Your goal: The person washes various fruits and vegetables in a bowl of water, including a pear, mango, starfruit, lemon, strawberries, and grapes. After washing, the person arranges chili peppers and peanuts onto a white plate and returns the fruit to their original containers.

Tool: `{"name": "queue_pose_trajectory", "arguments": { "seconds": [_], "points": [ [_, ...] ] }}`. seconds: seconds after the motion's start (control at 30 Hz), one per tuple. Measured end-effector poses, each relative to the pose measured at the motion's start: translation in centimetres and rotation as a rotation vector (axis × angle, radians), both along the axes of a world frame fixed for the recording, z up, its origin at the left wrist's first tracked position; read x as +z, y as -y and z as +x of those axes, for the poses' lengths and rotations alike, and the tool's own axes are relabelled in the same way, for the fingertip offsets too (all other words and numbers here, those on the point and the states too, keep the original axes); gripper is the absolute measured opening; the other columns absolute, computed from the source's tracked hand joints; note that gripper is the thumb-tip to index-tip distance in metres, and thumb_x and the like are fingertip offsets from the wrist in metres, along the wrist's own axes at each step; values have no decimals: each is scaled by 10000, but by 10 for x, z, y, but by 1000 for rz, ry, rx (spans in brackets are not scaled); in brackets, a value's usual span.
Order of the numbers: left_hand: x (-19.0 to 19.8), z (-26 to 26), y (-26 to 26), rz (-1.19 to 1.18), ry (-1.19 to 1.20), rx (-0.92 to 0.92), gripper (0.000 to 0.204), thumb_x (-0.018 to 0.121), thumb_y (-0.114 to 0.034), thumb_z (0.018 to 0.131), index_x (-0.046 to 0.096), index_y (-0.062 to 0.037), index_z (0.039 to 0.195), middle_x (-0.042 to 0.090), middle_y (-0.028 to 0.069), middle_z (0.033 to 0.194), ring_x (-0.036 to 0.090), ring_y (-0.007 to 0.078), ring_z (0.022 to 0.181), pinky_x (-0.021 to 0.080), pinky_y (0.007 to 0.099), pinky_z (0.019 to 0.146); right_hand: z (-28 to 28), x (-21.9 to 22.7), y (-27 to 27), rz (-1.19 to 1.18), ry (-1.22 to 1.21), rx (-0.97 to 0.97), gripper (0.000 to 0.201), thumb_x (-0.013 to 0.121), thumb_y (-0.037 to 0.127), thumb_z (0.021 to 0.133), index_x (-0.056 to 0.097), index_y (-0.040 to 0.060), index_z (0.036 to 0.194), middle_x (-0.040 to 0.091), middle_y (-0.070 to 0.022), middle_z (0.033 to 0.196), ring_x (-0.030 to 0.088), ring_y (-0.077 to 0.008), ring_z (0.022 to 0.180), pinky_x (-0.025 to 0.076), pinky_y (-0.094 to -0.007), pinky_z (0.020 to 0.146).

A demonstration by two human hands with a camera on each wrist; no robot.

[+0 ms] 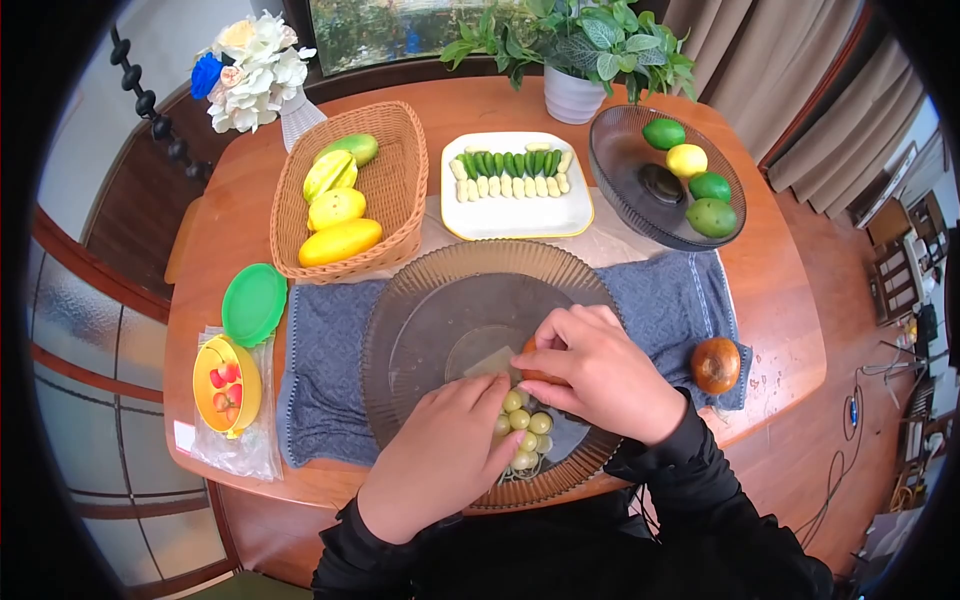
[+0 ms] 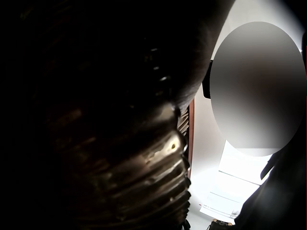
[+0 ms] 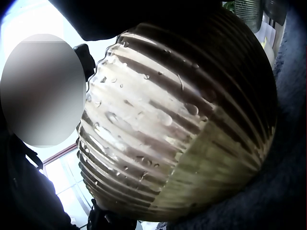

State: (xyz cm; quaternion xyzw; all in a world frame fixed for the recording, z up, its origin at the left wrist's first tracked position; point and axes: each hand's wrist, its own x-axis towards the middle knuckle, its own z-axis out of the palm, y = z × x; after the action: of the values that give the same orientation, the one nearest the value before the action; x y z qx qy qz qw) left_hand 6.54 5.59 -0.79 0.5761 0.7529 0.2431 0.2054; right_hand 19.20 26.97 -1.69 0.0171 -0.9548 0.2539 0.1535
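Observation:
A cluster of pale green grapes (image 1: pixel 525 432) lies in a large brown ribbed glass bowl (image 1: pixel 415 300). My left hand (image 1: pixel 440 445) reaches over the near side of the bowl, its thumb and forefinger spread around the grapes' left side. From the right, my right hand (image 1: pixel 605 370) curls its fingers over a round orange-brown fruit (image 1: pixel 541 378), mostly hidden beneath it. The two hands' fingertips meet just above the grapes. A thin beige piece (image 1: pixel 494 364) shows beside them. Both wrist views face the wet ribbed bowl wall (image 3: pixel 139 115), with the fingers out of sight.
Behind the bowl stand a wicker basket (image 1: pixel 404 215) of yellow and green fruit, a white plate (image 1: pixel 465 222) with small cucumbers and peanuts, and a dark glass dish (image 1: pixel 625 185). A brown round fruit (image 1: pixel 716 365) sits right; a yellow container (image 1: pixel 250 400) stands left on plastic.

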Motion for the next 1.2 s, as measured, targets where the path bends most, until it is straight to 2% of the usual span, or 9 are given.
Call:
{"name": "queue_pose_trajectory", "arguments": {
  "seconds": [0.2, 0.3, 0.53, 0.63, 0.83, 0.93, 1.03, 1.13, 1.2],
  "points": [
    [-2, 0, 0, 11, 3, -2, 603, 729, -271, 1010, 573, 71, 1482, 644, 258, 1434, 636, 445, 1303, 502, 507, 1130, 0, -1, -1, -20, 33, 25, 320, 885, 190, 860, 813, 111, 1162, 671, -53, 1072, 647, -292, 1052, 474, -408, 961],
    [0, 0, 0, 11, 1, -2, 602, 729, -269, 1009, 575, 73, 1480, 645, 259, 1432, 636, 444, 1304, 502, 508, 1130, 0, 1, -1, -55, 27, 32, 280, 840, 182, 884, 780, 95, 1142, 637, -80, 1058, 636, -316, 1076, 481, -438, 982],
    [0, 0, 0, -1, 3, -2, 598, 726, -268, 1008, 578, 79, 1472, 647, 261, 1434, 637, 444, 1305, 501, 509, 1133, 0, 1, -1, -78, 29, 33, 306, 846, 177, 881, 771, 86, 1163, 636, -83, 1064, 636, -320, 1074, 483, -443, 980],
    [0, 0, 1, 2, 3, -2, 593, 720, -264, 1010, 576, 79, 1472, 646, 260, 1434, 635, 447, 1308, 502, 510, 1131, -1, 2, 0, -52, 14, 4, 366, 905, 185, 844, 800, 104, 1185, 673, -58, 1068, 655, -299, 1043, 482, -408, 968],
    [0, -1, 0, 2, 14, -10, 591, 714, -257, 1013, 569, 70, 1484, 643, 261, 1439, 630, 445, 1317, 497, 510, 1136, -2, -3, -2, 20, 17, 4, 336, 880, 195, 841, 790, 101, 1151, 735, -61, 1124, 702, -289, 1089, 512, -446, 1063],
    [0, -1, 0, 3, 22, -4, 593, 714, -256, 1012, 567, 59, 1492, 644, 258, 1438, 629, 443, 1316, 495, 509, 1137, -2, -3, -2, 14, 24, 42, 301, 805, 196, 868, 742, 97, 1145, 723, -84, 1084, 709, -309, 1121, 492, -465, 1117],
    [-1, -1, 0, 19, 9, -6, 591, 714, -263, 1017, 568, 53, 1495, 646, 255, 1436, 630, 445, 1310, 496, 509, 1134, -2, 0, -1, 19, 62, 52, 346, 821, 175, 813, 758, 91, 1142, 728, -80, 1179, 684, -310, 1157, 494, -468, 1126],
    [0, -1, 0, 6, 22, -3, 594, 715, -271, 1022, 566, 56, 1495, 646, 256, 1436, 630, 445, 1312, 495, 508, 1136, -2, 6, 1, 58, 39, 50, 344, 801, 205, 819, 708, 67, 1121, 660, -101, 1202, 622, -341, 1212, 488, -483, 1102],
    [-1, 0, 1, 2, 19, 1, 593, 715, -276, 1025, 567, 57, 1494, 645, 259, 1435, 630, 447, 1312, 494, 508, 1137, -2, 9, 3, 33, 118, 14, 418, 817, 197, 800, 669, 62, 1166, 590, -125, 1260, 568, -355, 1233, 494, -474, 1075]
  ]
}}
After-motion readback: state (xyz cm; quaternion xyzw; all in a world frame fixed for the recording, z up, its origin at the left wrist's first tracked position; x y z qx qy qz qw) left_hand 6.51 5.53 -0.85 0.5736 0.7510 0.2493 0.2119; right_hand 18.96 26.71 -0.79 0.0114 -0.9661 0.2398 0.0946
